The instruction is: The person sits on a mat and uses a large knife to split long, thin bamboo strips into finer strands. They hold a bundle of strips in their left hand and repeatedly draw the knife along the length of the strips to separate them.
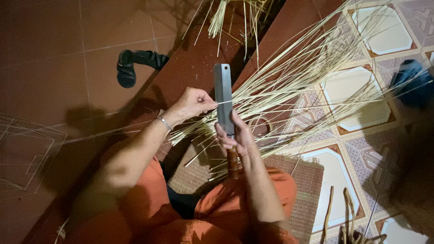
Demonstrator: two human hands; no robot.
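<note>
Orange-clad lap, with both hands working a thin pale strip against a blade.
Right hand (237, 138) grips the flat steel cleaver with brown wooden handle (224, 106) upright; left hand (192, 103) pinches the pale bamboo strip (289, 92) touching its edge. Fingertips so near the edge risk a cut if the strip slips.

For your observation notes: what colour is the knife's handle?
Brown and wooden-looking, the knife handle shows below the right hand in the head view.
</note>
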